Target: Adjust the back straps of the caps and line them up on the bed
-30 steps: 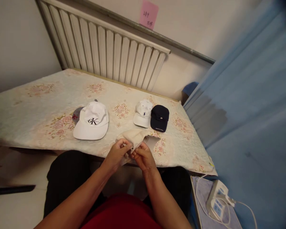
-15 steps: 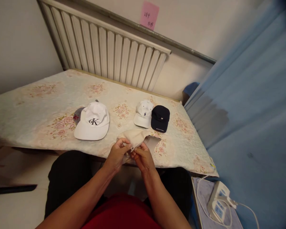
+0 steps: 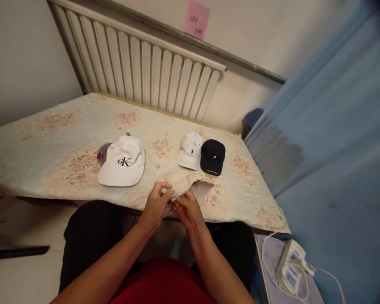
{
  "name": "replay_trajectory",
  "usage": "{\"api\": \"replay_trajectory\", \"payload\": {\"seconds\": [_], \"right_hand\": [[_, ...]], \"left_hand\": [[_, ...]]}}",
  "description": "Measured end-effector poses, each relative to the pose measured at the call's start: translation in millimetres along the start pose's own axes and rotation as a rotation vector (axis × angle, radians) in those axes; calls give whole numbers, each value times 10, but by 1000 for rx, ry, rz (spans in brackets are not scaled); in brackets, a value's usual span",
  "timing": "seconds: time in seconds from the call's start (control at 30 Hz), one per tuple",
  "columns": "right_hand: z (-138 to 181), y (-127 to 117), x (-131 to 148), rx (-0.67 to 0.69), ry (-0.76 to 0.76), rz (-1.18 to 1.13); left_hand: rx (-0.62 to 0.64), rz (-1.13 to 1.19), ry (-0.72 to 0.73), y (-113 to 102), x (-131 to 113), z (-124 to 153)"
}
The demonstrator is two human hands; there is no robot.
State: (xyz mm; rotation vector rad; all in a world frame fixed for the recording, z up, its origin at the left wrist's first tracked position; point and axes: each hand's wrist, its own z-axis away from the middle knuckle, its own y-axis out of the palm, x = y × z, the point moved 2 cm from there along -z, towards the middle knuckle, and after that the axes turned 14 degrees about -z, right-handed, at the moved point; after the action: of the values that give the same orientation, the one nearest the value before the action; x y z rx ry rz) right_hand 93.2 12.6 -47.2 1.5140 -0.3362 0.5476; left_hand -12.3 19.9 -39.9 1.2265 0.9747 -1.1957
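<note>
A cream baseball cap lies on its side at the near edge of the bed, its brim pointing right. My left hand pinches the cap's back edge, thumb and forefinger beside a small round metal-looking piece. Close against it, my right hand is closed on the same edge, with its fingertips partly hidden. Beyond the cap sit a white cap with a small blue emblem and a black cap, side by side. To the left rests a larger white cap with black letters, partly covering a grey item.
The caps lie on a flowered bed cover. A white radiator runs along the wall behind. On the right hangs a blue curtain, with a power strip and white cables on a small stand below it.
My left thumb has shifted slightly, so the small round piece on the cap's edge shows more. Both hands keep hold of the cream cap; the other caps stay put.
</note>
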Motion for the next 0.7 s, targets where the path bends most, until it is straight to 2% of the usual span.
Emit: {"api": "replay_trajectory", "payload": {"seconds": [0.27, 0.53, 0.7], "right_hand": [[-13, 10, -3, -61, -11, 2], [-8, 39, 9, -82, 161, -27], [-11, 27, -2, -104, 157, -42]], "left_hand": [[119, 120, -33, -9, -63, 37], [114, 97, -38, -28, -68, 47], [82, 12, -17, -39, -51, 38]]}}
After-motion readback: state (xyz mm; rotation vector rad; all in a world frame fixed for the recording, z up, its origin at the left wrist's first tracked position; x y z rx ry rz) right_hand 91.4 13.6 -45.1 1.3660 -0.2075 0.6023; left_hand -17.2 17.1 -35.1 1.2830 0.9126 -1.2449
